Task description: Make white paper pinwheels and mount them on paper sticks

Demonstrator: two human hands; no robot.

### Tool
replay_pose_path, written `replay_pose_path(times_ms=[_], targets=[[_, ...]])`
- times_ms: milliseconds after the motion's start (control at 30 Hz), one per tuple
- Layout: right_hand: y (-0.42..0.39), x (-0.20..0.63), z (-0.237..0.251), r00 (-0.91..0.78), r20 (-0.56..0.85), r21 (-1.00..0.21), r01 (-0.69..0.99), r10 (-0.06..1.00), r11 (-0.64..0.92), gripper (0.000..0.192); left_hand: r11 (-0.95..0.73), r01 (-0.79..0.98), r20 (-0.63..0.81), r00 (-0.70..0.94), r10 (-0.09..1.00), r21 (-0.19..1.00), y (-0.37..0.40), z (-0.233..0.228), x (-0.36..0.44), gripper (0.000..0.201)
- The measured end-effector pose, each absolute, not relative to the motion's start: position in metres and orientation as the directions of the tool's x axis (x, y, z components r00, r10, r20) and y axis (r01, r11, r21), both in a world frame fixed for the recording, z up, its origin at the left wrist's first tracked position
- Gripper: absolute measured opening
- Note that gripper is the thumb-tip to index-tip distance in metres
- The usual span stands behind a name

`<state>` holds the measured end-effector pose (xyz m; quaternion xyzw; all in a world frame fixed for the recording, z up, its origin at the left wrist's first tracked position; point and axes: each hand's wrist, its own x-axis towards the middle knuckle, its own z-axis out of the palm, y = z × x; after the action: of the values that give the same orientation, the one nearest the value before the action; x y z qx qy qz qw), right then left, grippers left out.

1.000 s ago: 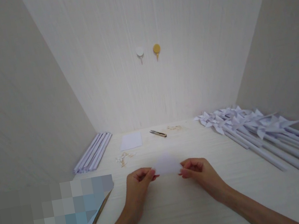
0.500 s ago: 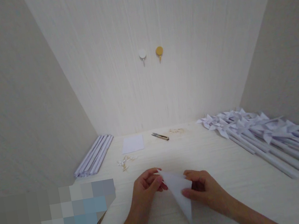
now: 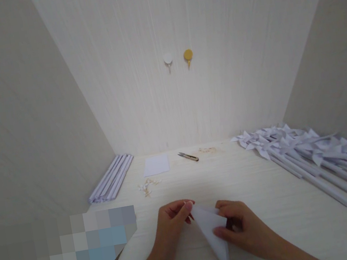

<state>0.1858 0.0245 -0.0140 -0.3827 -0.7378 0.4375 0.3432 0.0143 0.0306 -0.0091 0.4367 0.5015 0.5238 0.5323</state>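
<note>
A white sheet of paper folded into a triangle [image 3: 211, 230] is held between both hands, above the near middle of the table. My left hand [image 3: 173, 224] pinches its upper left corner between thumb and forefinger. On the other side, my right hand [image 3: 239, 224] grips the right edge, thumb in front and fingers behind. One point of the triangle hangs down toward me. Beyond the hands, a flat white paper square [image 3: 156, 165] and a pair of thread snips [image 3: 188, 157] lie on the table.
Rolled paper sticks [image 3: 111, 178] are bundled at the left. Several paper pinwheels [image 3: 296, 145] on paper sticks are heaped at the right. Small cut bits [image 3: 148, 186] lie near the paper square. Two hooks, one white [image 3: 167, 59] and one yellow [image 3: 188, 54], are on the back wall [image 3: 139, 87].
My left hand has closed its thumb and forefinger onto the triangle's corner. The paper and both hands sit slightly lower and further right; the whole view has shifted a little.
</note>
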Motion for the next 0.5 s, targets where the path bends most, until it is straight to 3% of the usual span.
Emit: replay_pose_path(times_ms=[500], targets=[[0.0209, 0.1849, -0.0116, -0.504, 0.214, -0.849, 0.328, 0.837, 0.415, 0.022, 0.053, -0.139, -0.063, -0.067, 0.996, 0.989, 0.0281, -0.0146, 0.0133, 0.025]])
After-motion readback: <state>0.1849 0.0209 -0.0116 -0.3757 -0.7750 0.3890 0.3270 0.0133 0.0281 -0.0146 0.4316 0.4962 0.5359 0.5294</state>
